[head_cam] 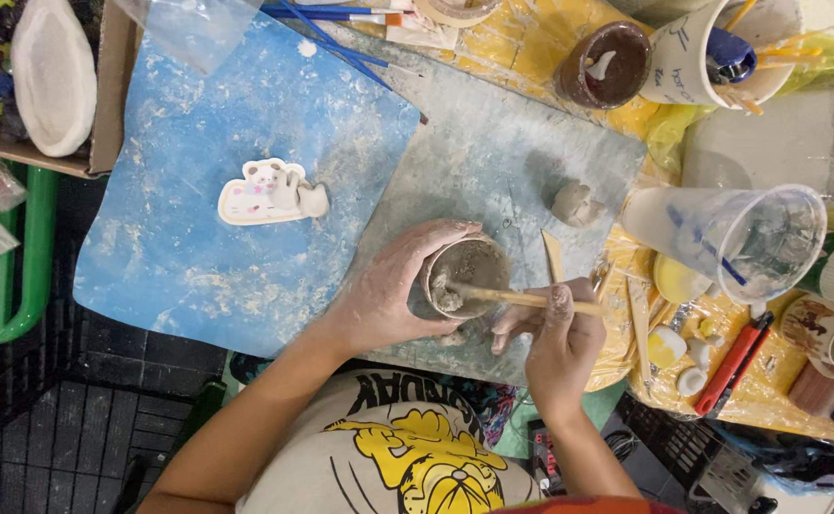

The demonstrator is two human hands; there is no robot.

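Note:
My left hand (pixel 393 295) is wrapped around a small grey clay cup (pixel 466 276), tipped so its mouth faces up toward me. My right hand (pixel 555 333) grips a wooden modelling stick (pixel 521 299) whose tip reaches inside the cup's wall. Both hands are smeared with clay. They hover over a grey work mat (pixel 493 162). A small lump of grey clay (pixel 577 203) lies on the mat to the right, and another wooden tool (pixel 553 255) lies just beside the cup.
A blue mat (pixel 198 219) holds a small white animal-shaped ceramic piece (pixel 269 193). A clear plastic cup (pixel 755 238) lies on its side at right, near a brown jar (pixel 607 62), a cup of brushes (pixel 721 48) and a red cutter (pixel 735 362).

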